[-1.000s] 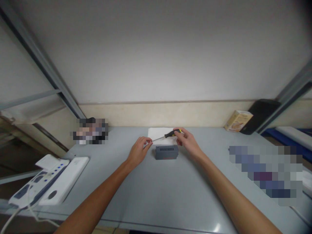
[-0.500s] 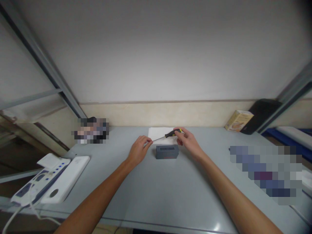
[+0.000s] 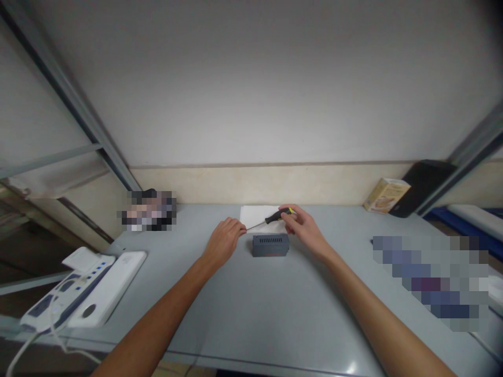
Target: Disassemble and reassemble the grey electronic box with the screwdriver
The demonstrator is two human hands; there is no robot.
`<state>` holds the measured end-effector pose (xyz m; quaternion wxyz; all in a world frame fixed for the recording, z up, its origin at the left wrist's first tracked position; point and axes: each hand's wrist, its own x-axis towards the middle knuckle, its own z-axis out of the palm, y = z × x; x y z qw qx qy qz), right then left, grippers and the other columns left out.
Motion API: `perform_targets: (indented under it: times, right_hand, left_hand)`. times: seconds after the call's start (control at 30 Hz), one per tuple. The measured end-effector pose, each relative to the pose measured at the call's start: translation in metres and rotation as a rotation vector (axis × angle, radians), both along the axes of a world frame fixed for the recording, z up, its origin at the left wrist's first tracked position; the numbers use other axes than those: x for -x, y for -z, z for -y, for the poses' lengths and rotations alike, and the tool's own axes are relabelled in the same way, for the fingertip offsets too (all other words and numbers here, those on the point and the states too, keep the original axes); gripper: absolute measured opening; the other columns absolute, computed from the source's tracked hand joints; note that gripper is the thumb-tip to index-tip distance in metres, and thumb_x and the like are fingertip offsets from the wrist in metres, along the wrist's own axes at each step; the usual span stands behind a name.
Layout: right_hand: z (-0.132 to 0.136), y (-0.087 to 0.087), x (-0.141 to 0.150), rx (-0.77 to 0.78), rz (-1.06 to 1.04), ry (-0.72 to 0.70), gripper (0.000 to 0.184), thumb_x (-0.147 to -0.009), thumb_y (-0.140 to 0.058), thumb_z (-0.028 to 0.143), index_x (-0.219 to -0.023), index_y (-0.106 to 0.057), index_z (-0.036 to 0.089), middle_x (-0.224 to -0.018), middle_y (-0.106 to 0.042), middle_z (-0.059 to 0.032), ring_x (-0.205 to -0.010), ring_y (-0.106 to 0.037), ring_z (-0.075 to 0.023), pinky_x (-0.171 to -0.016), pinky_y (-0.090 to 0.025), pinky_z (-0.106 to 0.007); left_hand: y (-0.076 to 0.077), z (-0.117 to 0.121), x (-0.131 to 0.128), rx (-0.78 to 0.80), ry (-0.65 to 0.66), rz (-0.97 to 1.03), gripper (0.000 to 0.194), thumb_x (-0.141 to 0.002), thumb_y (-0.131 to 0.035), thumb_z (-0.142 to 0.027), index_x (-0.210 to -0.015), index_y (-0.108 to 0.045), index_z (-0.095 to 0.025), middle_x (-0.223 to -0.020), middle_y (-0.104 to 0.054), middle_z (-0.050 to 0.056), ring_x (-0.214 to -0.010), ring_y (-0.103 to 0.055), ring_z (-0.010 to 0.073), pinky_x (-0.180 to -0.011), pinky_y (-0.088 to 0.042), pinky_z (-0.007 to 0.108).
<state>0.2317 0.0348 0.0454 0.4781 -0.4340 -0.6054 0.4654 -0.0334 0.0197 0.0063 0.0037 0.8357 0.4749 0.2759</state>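
Note:
My right hand grips a screwdriver by its black and yellow handle. The metal shaft slants down to the left, above a white sheet of paper. At the tip end, the fingers of my left hand are pinched together; whether they hold the tip itself or some small part there is too small to make out. Just in front of the paper, between my hands, a dark grey box with a row of slots in its top sits on the table, touched by neither hand.
On the left of the grey table lie a white power strip with cables and a long white device. A yellow carton leans by a black panel at the back right. Blurred-out items occupy both sides.
The fingers of my left hand have curled closer together around the screwdriver's tip. My right hand keeps its grip on the handle, almost still. The whole view has shifted very slightly.

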Motion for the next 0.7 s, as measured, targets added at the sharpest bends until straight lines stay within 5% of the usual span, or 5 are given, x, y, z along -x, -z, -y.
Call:
perform_targets:
  times: [0.33, 0.47, 0.7]
  right_hand:
    - [-0.002, -0.01, -0.009, -0.15, -0.036, 0.115, 0.041, -0.087, -0.066, 0.057, -0.107, -0.064, 0.021, -0.064, -0.052, 0.0038, -0.055, -0.044, -0.011, -0.051, -0.034, -0.024]
    - [-0.002, -0.017, -0.022, -0.265, -0.104, 0.229, 0.033, -0.091, -0.064, 0.053, -0.102, -0.064, 0.022, -0.061, -0.046, 0.0054, -0.054, -0.043, -0.0111, -0.052, -0.034, -0.025]
    - [0.004, -0.022, -0.028, -0.301, -0.088, 0.151, 0.026, -0.094, -0.063, 0.047, -0.102, -0.064, 0.022, -0.063, -0.047, 0.0052, -0.056, -0.044, -0.0109, -0.055, -0.035, -0.025]
  left_hand:
    - [0.008, 0.003, -0.007, 0.131, 0.016, 0.372, 0.031, -0.104, -0.048, -0.039, -0.124, -0.063, -0.02, -0.109, -0.068, 0.007, -0.097, -0.061, 0.0196, -0.09, -0.049, 0.035]
    - [-0.005, 0.01, -0.011, 0.218, 0.074, 0.577, 0.033, -0.105, -0.044, -0.04, -0.112, -0.067, -0.018, -0.107, -0.068, 0.008, -0.099, -0.062, 0.0193, -0.09, -0.048, 0.033]
    - [-0.007, 0.018, -0.011, 0.505, 0.288, 0.695, 0.031, -0.098, -0.058, -0.043, -0.107, -0.066, -0.015, -0.099, -0.068, 0.008, -0.092, -0.062, 0.0199, -0.086, -0.048, 0.031]
